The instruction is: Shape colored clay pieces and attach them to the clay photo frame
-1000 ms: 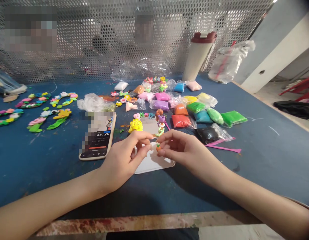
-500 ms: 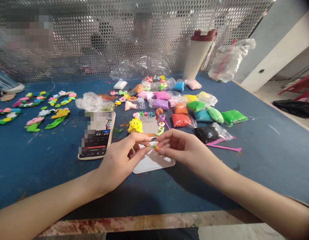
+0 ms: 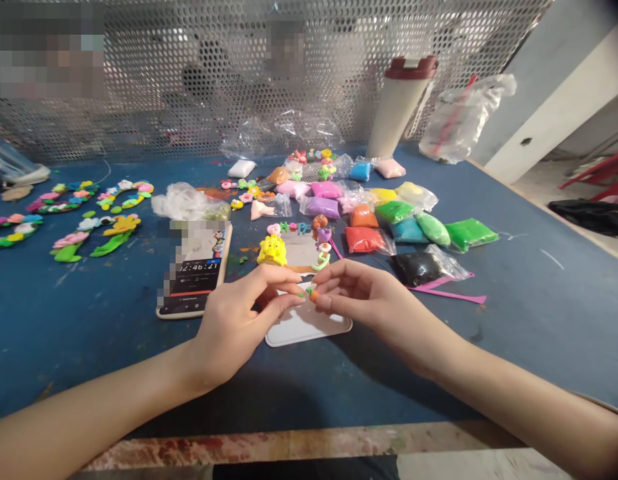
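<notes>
My right hand (image 3: 376,293) pinches a small clay carrot (image 3: 313,295), orange with a green top, between thumb and fingertips. Facing it, my left hand (image 3: 233,323) has thumb and forefinger closed on a tiny bit of green clay (image 3: 301,294). A narrow gap separates the two pieces. Both hands hover over a white rounded panel (image 3: 309,328). Just beyond them is a small mirror (image 3: 299,248), its border dressed with clay letters, a yellow clay figure (image 3: 272,251) and other clay shapes; my fingers hide its lower edge.
Left of my hands lies a phone (image 3: 199,287) showing a timer. Bags of coloured clay, including a red one (image 3: 365,240) and a black one (image 3: 416,267), spread behind and right, near pink plastic tools (image 3: 453,295). A tumbler (image 3: 401,110) stands by the metal mesh (image 3: 159,87).
My fingertips have parted slightly, so the green bit in my left hand is now apart from the carrot in my right. The view has shifted a little.
</notes>
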Available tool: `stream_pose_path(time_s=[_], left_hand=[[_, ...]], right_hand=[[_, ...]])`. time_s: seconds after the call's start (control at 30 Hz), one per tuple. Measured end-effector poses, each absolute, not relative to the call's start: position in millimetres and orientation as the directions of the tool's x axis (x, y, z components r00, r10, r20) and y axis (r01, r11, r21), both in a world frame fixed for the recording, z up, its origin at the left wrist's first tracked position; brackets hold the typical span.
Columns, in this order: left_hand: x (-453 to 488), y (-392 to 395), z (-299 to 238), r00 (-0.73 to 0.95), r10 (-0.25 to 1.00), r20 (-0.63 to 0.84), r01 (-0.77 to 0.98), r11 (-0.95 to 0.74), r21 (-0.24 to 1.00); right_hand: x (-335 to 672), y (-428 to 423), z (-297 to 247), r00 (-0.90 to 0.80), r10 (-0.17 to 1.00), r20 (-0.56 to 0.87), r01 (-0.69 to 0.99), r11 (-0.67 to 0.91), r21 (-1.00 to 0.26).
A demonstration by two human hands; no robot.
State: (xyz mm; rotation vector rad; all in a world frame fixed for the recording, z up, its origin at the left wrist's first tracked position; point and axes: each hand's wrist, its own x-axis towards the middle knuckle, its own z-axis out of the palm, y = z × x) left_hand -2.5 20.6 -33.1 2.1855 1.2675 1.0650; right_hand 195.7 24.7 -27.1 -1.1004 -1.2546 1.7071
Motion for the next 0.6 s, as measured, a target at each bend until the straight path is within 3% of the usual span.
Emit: stream_pose_path(time_s=[0.6], left_hand=[[-1.4, 19.5, -30.8, 0.333, 0.866, 0.373, 0.592, -0.5, 0.632]], right_hand=[[192.6, 23.8, -31.1, -0.363, 0.918, -0.157, -0.049, -0.188, -0.981]])
